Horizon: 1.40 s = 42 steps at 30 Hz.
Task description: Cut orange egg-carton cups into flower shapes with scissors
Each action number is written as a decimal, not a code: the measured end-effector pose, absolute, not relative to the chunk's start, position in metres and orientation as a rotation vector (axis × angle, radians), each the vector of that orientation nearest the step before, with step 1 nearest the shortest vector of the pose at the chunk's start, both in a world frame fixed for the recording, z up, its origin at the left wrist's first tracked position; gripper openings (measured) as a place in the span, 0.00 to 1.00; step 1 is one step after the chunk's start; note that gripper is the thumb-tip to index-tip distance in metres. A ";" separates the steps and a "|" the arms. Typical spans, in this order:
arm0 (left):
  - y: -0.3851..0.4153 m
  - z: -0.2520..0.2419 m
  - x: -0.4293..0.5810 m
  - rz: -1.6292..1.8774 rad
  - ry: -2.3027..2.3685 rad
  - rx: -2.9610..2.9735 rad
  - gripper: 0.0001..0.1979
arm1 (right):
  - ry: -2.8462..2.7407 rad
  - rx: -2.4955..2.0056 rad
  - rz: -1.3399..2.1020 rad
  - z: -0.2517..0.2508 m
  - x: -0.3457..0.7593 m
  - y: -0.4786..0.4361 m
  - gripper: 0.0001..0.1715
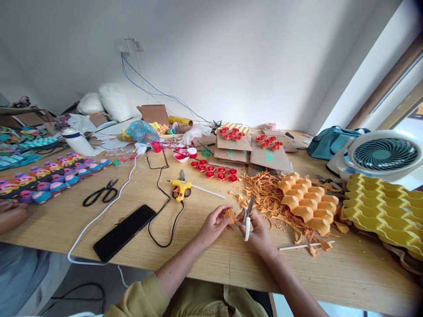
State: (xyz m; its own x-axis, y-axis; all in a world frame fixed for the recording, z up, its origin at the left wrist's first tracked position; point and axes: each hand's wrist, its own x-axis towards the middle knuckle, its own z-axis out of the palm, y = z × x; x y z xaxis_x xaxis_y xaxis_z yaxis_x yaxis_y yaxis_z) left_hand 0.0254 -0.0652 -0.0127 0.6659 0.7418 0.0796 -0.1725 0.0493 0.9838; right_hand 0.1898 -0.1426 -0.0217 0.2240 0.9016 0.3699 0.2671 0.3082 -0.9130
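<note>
Near the table's front edge, my left hand (pixel 215 225) is closed around an orange egg-carton piece (pixel 230 215), held between thumb and fingers. Beside it, my right hand (pixel 258 233) grips white-handled scissors (pixel 247 220), their blades pointing up and away from me. The scissors are close to the carton piece; whether they touch it I cannot tell. Just past my right hand lies a heap of orange carton scraps (pixel 264 193), with an orange egg tray (pixel 309 198) against it. Several red paper roses (pixel 221 175) stand farther back.
A yellow glue gun (pixel 181 190), a black phone (pixel 124 232) and black-handled scissors (pixel 102 193) lie to the left. Yellow egg trays (pixel 383 207) and a fan (pixel 383 154) stand right. A thin stick (pixel 306 245) lies near the front. Another person's hand (pixel 12 215) rests far left.
</note>
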 end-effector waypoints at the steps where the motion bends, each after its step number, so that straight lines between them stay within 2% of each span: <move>1: -0.065 -0.013 0.026 0.758 0.528 1.333 0.28 | -1.304 -1.220 0.643 -0.022 0.190 -0.142 0.11; 8: -0.065 -0.016 0.026 0.863 0.587 1.373 0.27 | -1.212 -1.195 0.731 -0.019 0.192 -0.141 0.15; 18: -0.069 -0.011 0.022 1.014 0.583 1.791 0.18 | -1.202 -1.237 0.752 -0.020 0.188 -0.140 0.17; 32: -0.072 -0.007 0.021 1.151 0.632 1.953 0.20 | -1.213 -1.230 0.736 -0.016 0.190 -0.140 0.16; 38: -0.072 -0.009 0.023 1.120 0.678 1.833 0.23 | -1.151 -1.203 0.724 -0.013 0.192 -0.140 0.17; 42: -0.067 -0.008 0.023 1.031 0.644 1.492 0.23 | -1.130 -1.178 0.746 -0.014 0.193 -0.140 0.18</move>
